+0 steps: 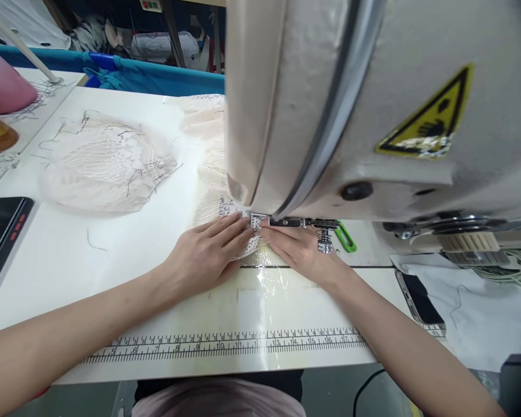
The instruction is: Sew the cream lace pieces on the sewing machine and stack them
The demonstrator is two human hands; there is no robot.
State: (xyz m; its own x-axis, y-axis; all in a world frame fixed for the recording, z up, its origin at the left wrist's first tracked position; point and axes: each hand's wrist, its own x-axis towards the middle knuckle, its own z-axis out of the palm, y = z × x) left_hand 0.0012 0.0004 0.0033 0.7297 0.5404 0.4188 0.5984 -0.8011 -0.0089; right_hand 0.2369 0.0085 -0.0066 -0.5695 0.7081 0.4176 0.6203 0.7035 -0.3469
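Left hand (208,252) and right hand (301,250) flat on pale lace (212,179), blue cloth trough (169,74) behind, contents unclear

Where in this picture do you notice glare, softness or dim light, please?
Head view: white glare streaks down the tabletop and across the printed ruler; head view: the sewing machine head looms large, its left edge soft; head view: left hand and right hand look fairly sharp; head view: beyond the blue cloth, light is dim.
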